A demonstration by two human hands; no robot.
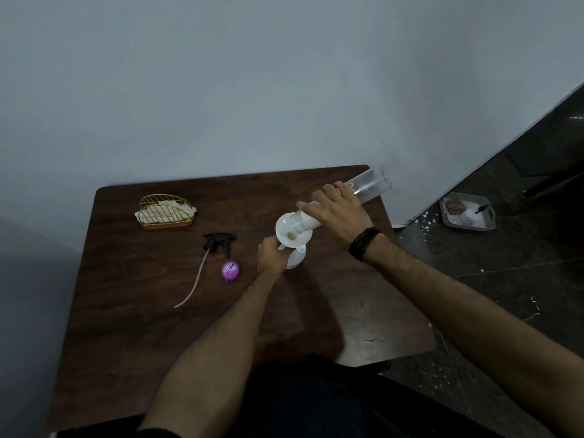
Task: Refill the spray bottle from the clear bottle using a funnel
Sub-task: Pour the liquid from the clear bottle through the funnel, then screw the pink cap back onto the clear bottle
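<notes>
A dark wooden table [132, 311] fills the lower middle of the frame, set against a pale wall. Right of centre, the right hand [339, 213] wraps the clear bottle [363, 188]; its fingers [316, 211] are closed over the bottle's lower body, with the base sticking out past the hand toward the upper right. The bottle is tipped steeply, its mouth down inside the bowl of the white funnel [292, 230]. The funnel sits in the neck of the spray bottle [297, 257], which stands on the table just below it. The left hand [271, 256] clasps the spray bottle from the left, fingers curled around it beneath the funnel's rim. A dark band [365, 243] circles the right wrist.

At upper left of the table stands a gold wire holder [166, 211] with white napkins. Between it and the left hand lies the black sprayer head [219, 241] with its tube trailing toward lower left, and just beside it a purple cap [230, 270]. A grey tray [467, 216] rests on the floor at right.
</notes>
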